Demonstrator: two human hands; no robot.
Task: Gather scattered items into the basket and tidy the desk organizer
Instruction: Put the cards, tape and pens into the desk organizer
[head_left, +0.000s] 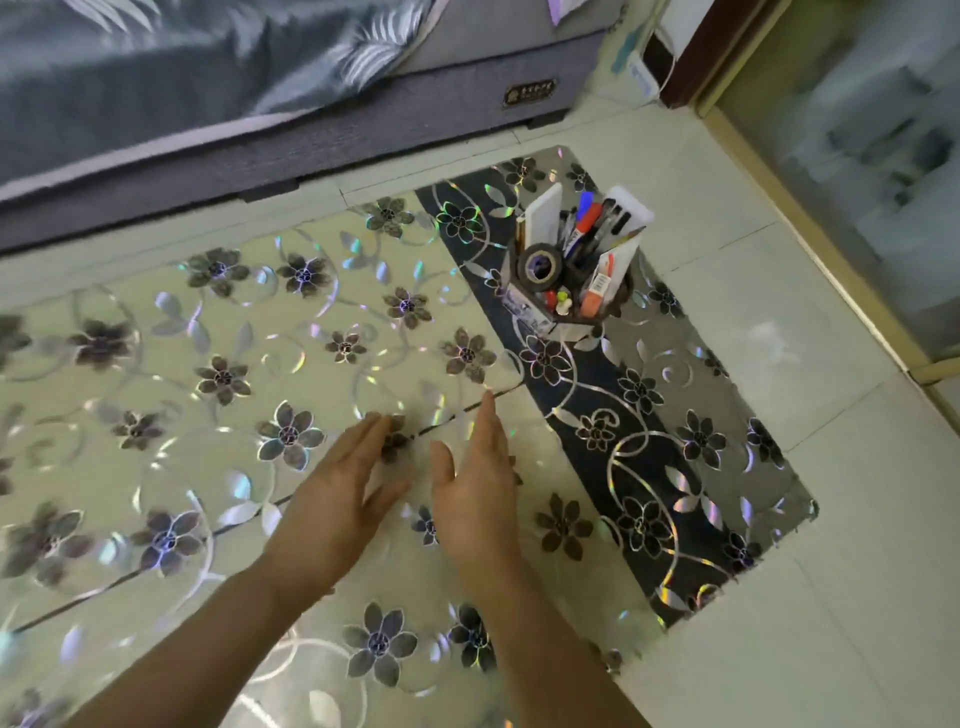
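Both hands, left (332, 499) and right (475, 483), hovered flat, fingers straight, holding nothing. Best move: reach up-right and steady the desk organizer (574, 265) by its base.

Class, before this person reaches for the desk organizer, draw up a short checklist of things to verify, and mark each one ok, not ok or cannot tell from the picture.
1. Left hand free: ok, fingers straight, holding nothing.
2. Right hand free: ok, fingers straight, holding nothing.
3. Desk organizer upright: ok, it stands on the dark floral strip of the table cover.
4. Path from the hands to the organizer: ok, nothing lies on the cover between them.
5. Roll of tape settled: cannot tell, it sits at the organizer's front and may be loose.
6. Basket ready: not ok, no basket is in view.
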